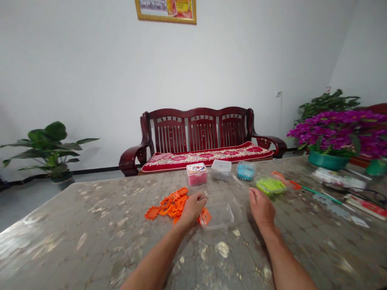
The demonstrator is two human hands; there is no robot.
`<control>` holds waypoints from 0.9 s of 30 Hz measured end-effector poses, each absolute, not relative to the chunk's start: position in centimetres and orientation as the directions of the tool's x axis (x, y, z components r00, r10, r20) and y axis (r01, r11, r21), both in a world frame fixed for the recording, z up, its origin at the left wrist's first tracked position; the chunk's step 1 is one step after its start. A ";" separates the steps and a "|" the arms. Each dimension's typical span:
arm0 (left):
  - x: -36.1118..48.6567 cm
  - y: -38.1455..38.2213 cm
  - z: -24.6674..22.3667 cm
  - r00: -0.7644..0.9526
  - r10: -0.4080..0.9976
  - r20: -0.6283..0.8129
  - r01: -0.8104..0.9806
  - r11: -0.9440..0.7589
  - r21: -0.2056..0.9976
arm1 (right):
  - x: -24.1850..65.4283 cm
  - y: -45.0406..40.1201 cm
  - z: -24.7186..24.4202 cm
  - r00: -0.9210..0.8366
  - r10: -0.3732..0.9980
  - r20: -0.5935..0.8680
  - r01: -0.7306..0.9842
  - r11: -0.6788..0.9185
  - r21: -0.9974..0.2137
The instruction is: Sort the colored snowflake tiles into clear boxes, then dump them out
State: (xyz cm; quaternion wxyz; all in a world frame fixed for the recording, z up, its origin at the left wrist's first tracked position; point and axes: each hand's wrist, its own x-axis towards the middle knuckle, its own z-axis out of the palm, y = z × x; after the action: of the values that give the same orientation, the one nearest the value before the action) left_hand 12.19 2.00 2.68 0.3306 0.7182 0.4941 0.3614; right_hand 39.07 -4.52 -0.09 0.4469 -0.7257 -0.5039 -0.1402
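A clear plastic box [222, 217] lies between my two hands on the table. At its left edge my left hand [192, 207] is closed, thumb and fingers pinched at the rim. My right hand [262, 207] is closed too, just right of the box; whatever its fingers hold, if anything, is too transparent to make out. Beside and partly behind my left hand spreads a pile of orange toothed plastic pieces [169, 204]. Some orange also shows by the box's left side, under or through the clear plastic.
Behind the box stand a pink-filled box [197, 178], a grey-filled box [221, 170] and a blue-filled box [245, 171]. A box of yellow-green pieces [271, 185] sits past my right hand. Further right are a green stick [320, 194], glasses and a purple flower pot [328, 160].
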 end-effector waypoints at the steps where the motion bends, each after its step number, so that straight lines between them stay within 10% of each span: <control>1: 12.6 2.3 2.6 0.266 0.949 0.169 0.476 -0.282 0.833 | 39.4 -4.5 0.2 0.490 0.578 0.652 0.818 -0.046 -0.573; 6: 13.9 3.9 2.2 0.281 0.951 0.133 0.483 -0.259 0.837 | 39.7 -5.6 1.7 0.463 0.651 0.602 0.657 0.204 -0.725; 16: 15.2 2.3 0.8 0.241 0.948 0.208 0.405 -0.293 0.866 | 38.0 -9.7 3.0 -0.064 0.867 0.495 0.775 0.356 -0.523; 27: 17.3 1.1 -0.8 0.248 0.894 0.373 0.476 -0.448 0.757 | 38.9 -4.9 1.6 0.155 0.895 0.419 0.766 0.159 -0.623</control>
State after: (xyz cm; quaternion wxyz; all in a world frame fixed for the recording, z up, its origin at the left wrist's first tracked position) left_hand 17.34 1.09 -0.77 0.2564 0.7471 0.4584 0.4073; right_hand 38.92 -4.94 1.58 0.4042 -0.6436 -0.6450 0.0797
